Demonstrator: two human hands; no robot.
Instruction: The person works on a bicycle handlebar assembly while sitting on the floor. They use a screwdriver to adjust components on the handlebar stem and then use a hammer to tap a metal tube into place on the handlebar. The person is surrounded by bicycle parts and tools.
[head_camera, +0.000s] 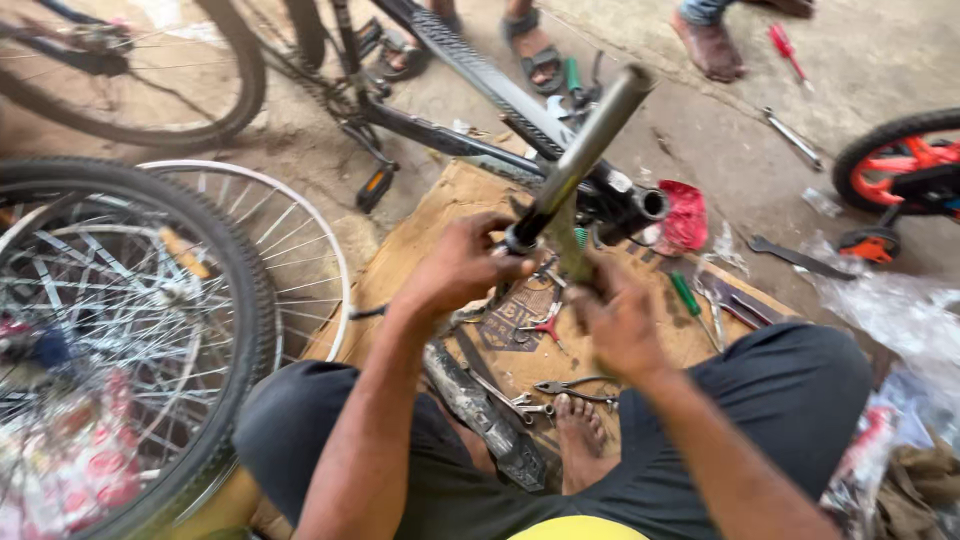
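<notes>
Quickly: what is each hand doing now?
Left hand: closed around the grey metal tube.
Right hand: closed on a greenish part; unclear what.

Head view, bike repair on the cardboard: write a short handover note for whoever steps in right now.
Left hand: gripping the lower end of the metal tube, which angles up and away.
Right hand: closed on a greenish part just below the tube; what it is cannot be told.
Black frame lies beyond, across the cardboard.
Pliers and wrenches lie by the bare foot; green screwdriver to the right.
Loose wheels lie on the left.
Done and left: cannot tell; the tube is in both hands' work.
</notes>
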